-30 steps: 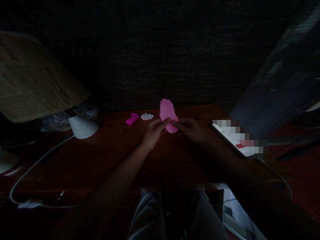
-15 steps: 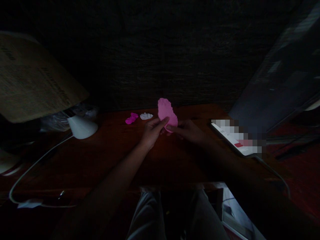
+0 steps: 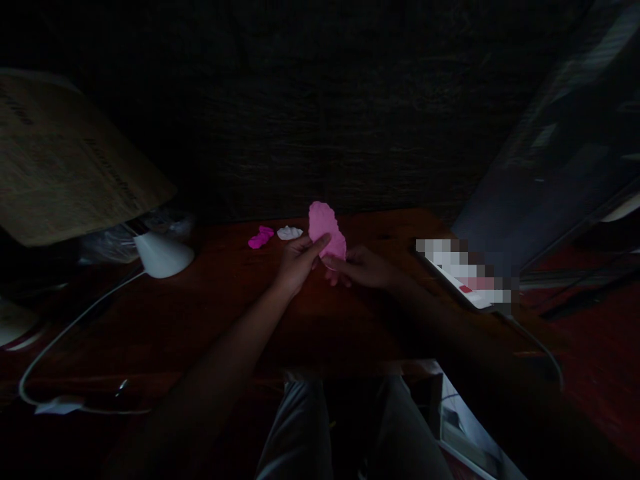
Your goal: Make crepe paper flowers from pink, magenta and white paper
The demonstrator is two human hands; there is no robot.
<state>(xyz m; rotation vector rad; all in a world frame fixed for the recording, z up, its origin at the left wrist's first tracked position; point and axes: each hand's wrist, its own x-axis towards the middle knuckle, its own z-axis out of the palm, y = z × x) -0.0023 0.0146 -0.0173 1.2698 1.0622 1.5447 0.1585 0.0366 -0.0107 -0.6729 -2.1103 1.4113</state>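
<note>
Pink sheet [image 3: 323, 220], one: rising above the fingers, pinched by left hand [image 3: 299, 261] and right hand [image 3: 364, 267]; right fingertips [image 3: 333, 278] now farther below its lower edge, grip apparently shifted.

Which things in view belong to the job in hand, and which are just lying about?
In the job:
pink piece, held by left hand and right hand
perhaps magenta piece and white piece, nearby but untouched

Apparently lying about:
white cone
clear plastic
device
</note>
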